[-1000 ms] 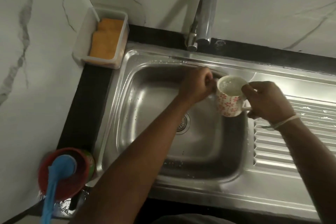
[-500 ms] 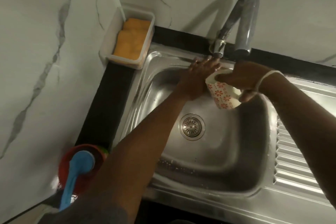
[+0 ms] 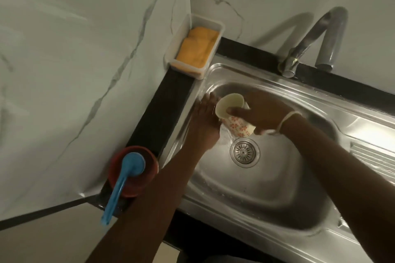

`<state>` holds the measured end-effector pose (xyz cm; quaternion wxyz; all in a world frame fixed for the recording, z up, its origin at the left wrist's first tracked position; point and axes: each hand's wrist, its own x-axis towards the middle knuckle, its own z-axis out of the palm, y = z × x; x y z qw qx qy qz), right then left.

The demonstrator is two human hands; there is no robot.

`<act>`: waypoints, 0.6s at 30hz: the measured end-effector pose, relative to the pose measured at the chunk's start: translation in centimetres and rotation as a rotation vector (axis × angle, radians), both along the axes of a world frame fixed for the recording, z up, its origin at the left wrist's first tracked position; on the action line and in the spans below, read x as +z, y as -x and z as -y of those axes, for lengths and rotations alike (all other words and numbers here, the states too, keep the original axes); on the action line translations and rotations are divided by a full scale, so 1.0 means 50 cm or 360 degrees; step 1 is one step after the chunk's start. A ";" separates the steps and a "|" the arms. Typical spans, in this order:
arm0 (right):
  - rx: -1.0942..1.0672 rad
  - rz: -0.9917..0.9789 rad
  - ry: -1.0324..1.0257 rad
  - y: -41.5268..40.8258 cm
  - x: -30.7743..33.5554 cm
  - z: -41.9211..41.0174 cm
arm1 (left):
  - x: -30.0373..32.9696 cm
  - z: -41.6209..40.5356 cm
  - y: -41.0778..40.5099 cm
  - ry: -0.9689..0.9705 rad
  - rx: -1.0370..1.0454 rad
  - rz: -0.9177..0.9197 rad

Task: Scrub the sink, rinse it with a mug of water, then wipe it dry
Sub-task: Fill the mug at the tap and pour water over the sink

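Note:
A steel sink (image 3: 267, 203) fills the middle, its round drain (image 3: 245, 152) wet. My right hand (image 3: 264, 114) grips a white mug with red flowers (image 3: 235, 116), tipped on its side with the mouth toward the left wall of the basin. Water runs out below the mug toward the drain. My left hand (image 3: 206, 126) lies flat, fingers spread, against the basin's left wall beside the mug's mouth.
A chrome tap (image 3: 307, 42) arches over the back rim. A white tray (image 3: 215, 25) holding an orange cloth (image 3: 196, 48) stands on the back-left corner. A red bowl (image 3: 147, 156) with a blue-handled brush (image 3: 121, 181) sits front left. The ribbed drainboard (image 3: 376, 156) lies right.
My right hand has swung the mug leftward from under the tap and tipped it over, pouring water. My left hand has slid down along the left wall. The view has shifted right.

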<state>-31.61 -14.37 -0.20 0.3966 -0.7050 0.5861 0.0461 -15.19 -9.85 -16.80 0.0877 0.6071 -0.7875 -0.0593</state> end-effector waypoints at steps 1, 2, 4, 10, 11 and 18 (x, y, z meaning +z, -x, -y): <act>0.0027 0.0009 0.0023 0.008 0.002 -0.025 | -0.004 -0.031 -0.003 -0.0051 -0.0007 0.0054; 0.0043 0.0013 0.0028 0.017 0.006 -0.055 | -0.005 -0.066 -0.002 -0.0141 -0.0005 0.0126; 0.0047 0.0048 -0.0010 0.042 0.006 -0.114 | -0.003 -0.136 0.007 -0.0367 0.0018 0.0227; -0.0106 -0.0040 -0.0321 0.158 0.004 -0.217 | 0.023 -0.233 0.049 -0.0924 -0.0060 0.0177; -0.0113 -0.0102 -0.0356 0.178 0.006 -0.224 | 0.031 -0.236 0.054 -0.0968 -0.0090 0.0131; 0.0403 -0.0708 -0.0139 0.214 0.015 -0.270 | 0.055 -0.289 0.091 -0.1262 -0.0186 0.0052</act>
